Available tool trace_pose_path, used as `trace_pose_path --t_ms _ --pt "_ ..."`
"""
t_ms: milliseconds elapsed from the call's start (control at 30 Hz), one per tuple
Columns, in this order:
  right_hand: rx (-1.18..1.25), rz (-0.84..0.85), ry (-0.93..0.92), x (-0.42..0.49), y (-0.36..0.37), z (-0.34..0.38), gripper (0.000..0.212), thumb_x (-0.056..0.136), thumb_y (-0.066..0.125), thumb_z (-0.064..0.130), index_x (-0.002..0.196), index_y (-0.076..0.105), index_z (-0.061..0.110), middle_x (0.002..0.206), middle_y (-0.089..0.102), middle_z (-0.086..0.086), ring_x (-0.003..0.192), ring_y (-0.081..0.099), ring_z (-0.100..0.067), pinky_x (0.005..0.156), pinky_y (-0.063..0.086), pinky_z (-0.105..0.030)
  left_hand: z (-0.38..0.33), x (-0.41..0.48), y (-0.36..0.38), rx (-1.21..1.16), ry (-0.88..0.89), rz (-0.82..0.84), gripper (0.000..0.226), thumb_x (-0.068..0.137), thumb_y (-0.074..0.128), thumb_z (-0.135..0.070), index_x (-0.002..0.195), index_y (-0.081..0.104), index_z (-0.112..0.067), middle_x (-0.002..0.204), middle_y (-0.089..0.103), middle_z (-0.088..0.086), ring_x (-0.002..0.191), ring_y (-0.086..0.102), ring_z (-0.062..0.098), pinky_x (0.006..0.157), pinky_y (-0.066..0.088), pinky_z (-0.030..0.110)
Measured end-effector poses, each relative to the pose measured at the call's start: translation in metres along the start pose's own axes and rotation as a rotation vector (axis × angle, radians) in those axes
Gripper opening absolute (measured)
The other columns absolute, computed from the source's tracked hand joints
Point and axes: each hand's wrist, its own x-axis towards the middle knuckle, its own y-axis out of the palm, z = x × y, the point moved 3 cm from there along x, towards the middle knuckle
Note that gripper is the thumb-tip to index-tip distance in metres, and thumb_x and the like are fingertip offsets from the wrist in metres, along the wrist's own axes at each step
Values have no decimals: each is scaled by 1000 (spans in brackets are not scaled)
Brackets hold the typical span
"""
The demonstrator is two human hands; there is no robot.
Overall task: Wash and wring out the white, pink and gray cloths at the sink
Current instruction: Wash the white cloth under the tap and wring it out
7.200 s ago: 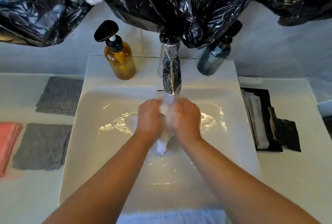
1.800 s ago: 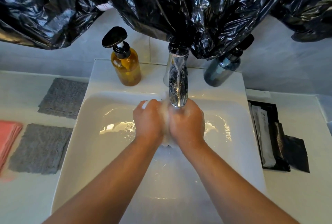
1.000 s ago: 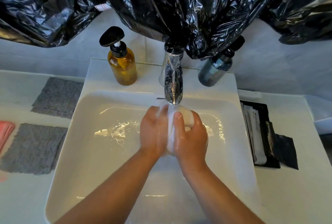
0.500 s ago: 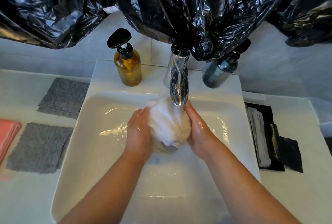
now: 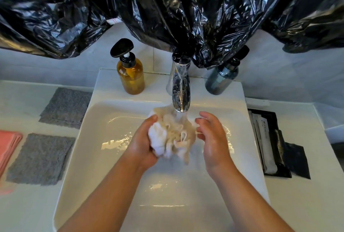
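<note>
Black plastic sheeting (image 5: 167,8) hangs crumpled across the wall above a white sink (image 5: 89,120) set in a white bench (image 5: 24,207). I hold the white cloth (image 5: 171,135) bunched up over the basin, right under the tap (image 5: 181,90), and water runs onto its top. My left hand (image 5: 143,146) grips it from the side and below, fingers curled under the wad and the thumb pressed on its upper edge. My right hand (image 5: 212,138) holds nothing: its fingers are loosely curved and apart, their tips just beside the cloth's right edge, and I cannot tell whether they touch it.

On the bench to my left lie the far gray cloth (image 5: 65,107) and the near gray cloth (image 5: 41,159), both flat, with the pink cloth (image 5: 7,148) folded at the edge of view. An amber pump bottle (image 5: 131,77) stands left of the tap and a dark bottle (image 5: 220,80) right of it. A black tray (image 5: 273,120) with packets sits on the bench to my right.
</note>
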Motion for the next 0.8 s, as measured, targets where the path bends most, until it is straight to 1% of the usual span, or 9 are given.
trace_pose_path --t_ms 100,167,300,400,467,533,600,667,800 --pt "161 86 233 5 9 -16 57 91 58 51 133 63 13 133 65 -15 124 61 -32 104 49 -43 6 -4 4 -48 -113 168 66 44 96 -37 98 77 -4 97 69 23 79 72 34 62 60 36" --pt "241 81 227 10 11 -23 50 87 58 49 118 71 12 118 71 -17 113 66 -35 101 50 -48 6 -4 10 -20 -70 157 54 60 89 -43 97 78 -6 101 71 23 83 73 35 70 61 39" --pt "105 -150 33 4 5 -22 22 84 63 39 96 61 21 88 65 2 83 62 -20 73 52 -32 15 -4 9 52 123 -73 53 91 55 -55 111 74 -10 114 71 22 101 70 38 100 49 50" --pt "-204 -121 -88 -15 15 -23 47 75 53 63 112 56 34 106 63 8 95 62 -11 80 52 -25 16 0 7 271 372 -170 63 84 67 -57 127 63 -10 125 63 28 115 62 46 100 48 65" --pt "-431 -81 -199 -21 23 -29 69 76 40 69 134 51 33 128 54 15 112 52 -1 88 41 -5 13 2 10 412 415 -227 53 80 69 -55 124 66 -26 124 68 13 113 66 33 97 53 56" --pt "-582 -90 -293 -15 29 -29 72 84 33 68 142 49 29 130 48 20 115 43 6 87 30 4 13 6 13 403 404 -273 29 80 72 -44 106 72 -31 104 76 0 97 72 18 84 57 37" --pt "-645 -138 -321 -5 33 -23 48 91 39 63 124 61 36 116 57 22 108 51 1 83 37 -5 14 9 16 379 390 -280 15 77 72 -34 87 72 -22 82 74 2 80 69 23 74 54 35" --pt "-678 -178 -290 7 37 -13 23 93 50 54 86 59 34 88 62 14 90 57 -11 67 40 -22 13 9 16 417 414 -321 17 73 68 -33 75 64 -16 68 66 4 70 61 24 68 50 38" --pt "-771 -164 -189 25 41 5 35 90 50 37 59 41 23 68 56 1 69 51 -23 58 37 -33 6 9 18 502 503 -339 25 66 60 -30 65 47 -9 58 49 1 60 46 19 59 39 38"
